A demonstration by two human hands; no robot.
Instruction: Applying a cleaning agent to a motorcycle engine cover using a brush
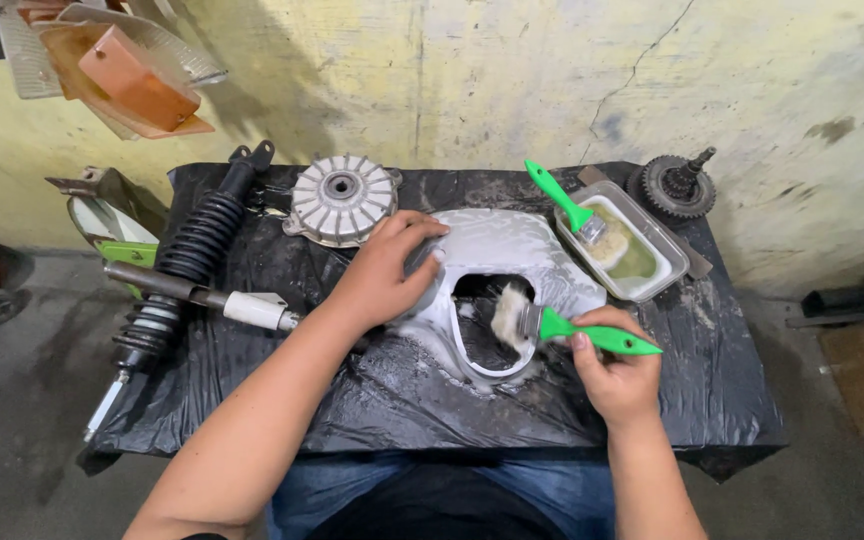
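A: Workshop, probably motorcycle repair. Shock absorber (187, 268), finned brake drum (340, 198) and gear cluster (677, 184) on a plastic-covered table (372, 400).
B: Agreed. Stained, cracked wall (552, 70), bare concrete floor (12, 400).

We see a grey soapy cover (512, 250) lying flat on black plastic; a green-handled brush (552, 328) lays its foamy bristles against its opening.
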